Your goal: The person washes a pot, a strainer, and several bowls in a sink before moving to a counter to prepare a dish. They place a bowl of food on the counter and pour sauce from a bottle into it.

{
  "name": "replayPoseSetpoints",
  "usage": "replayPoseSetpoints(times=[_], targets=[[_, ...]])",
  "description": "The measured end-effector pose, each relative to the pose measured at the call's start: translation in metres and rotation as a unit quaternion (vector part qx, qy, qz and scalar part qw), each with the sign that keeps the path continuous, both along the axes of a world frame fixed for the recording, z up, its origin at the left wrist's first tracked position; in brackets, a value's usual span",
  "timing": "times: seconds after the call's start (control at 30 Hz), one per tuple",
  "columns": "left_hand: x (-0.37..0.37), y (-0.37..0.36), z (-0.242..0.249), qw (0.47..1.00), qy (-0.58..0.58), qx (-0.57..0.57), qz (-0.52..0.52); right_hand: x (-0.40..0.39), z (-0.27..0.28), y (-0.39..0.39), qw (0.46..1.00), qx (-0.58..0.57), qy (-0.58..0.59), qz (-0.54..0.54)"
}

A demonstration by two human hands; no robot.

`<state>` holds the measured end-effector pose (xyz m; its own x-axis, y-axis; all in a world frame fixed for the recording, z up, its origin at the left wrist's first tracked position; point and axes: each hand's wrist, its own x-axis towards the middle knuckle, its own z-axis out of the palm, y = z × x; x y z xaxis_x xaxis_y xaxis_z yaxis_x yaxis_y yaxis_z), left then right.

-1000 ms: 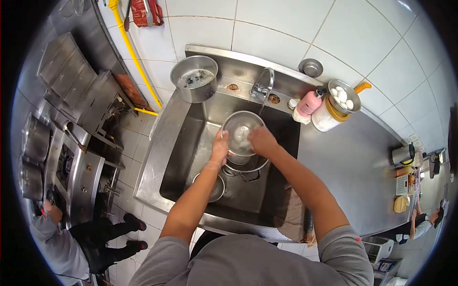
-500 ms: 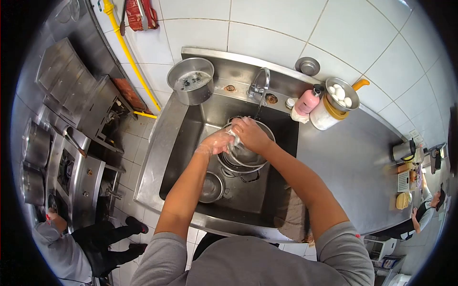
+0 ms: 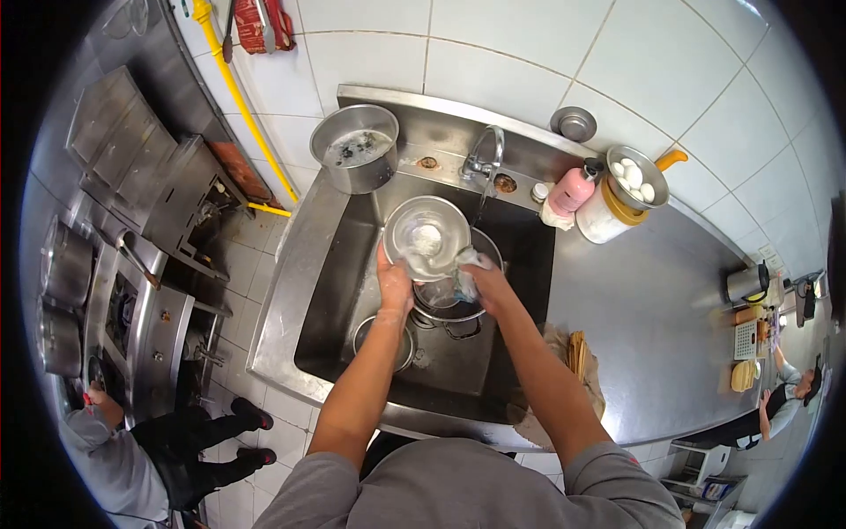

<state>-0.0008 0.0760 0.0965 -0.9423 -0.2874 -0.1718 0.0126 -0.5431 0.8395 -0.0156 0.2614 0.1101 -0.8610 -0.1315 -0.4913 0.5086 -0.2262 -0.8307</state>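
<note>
A shiny metal bowl (image 3: 407,216) is tilted above the sink (image 3: 458,375), its inside facing me and streaked with suds. My left hand (image 3: 394,280) grips its lower left rim. In my right hand (image 3: 487,284) is a wet, whitish-blue scrubbing cloth (image 3: 469,264), blurred by motion, at the bowl's lower right rim. Beneath both hands stands a metal pot (image 3: 493,249) with side handles, partly covered by the bowl. Another metal bowl (image 3: 407,351) lies on the sink floor, half hidden by my left forearm. From the faucet (image 3: 486,157) runs a thin stream of water.
A large pot (image 3: 355,176) of cloudy water stands at the sink's back left corner. To the right are a pink pump bottle (image 3: 573,189) and a strainer of eggs (image 3: 650,157) on a yellow-lidded jar (image 3: 604,220). One person (image 3: 123,458) is at the stove; another is far right.
The bowl has come up out of the pot, tilted towards me. My hands, which were together, have separated: left on the bowl's rim, right with the cloth.
</note>
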Motion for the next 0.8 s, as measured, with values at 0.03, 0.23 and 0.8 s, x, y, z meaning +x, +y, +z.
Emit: replayPoseSetpoints(times=[0.03, 0.23, 0.8], targets=[[0.000, -0.009, -0.015, 1.000, -0.001, 0.000, 0.002, 0.003, 0.004, 0.002, 0.993, 0.033, 0.110, 0.010], [-0.002, 0.021, -0.106, 0.942, -0.076, 0.223, -0.241, -0.024, 0.024, -0.014, 0.986, 0.000, 0.165, 0.036], [-0.016, 0.029, -0.148, 0.988, -0.094, 0.022, -0.123, -0.018, 0.014, -0.024, 0.960, 0.198, 0.188, 0.059]])
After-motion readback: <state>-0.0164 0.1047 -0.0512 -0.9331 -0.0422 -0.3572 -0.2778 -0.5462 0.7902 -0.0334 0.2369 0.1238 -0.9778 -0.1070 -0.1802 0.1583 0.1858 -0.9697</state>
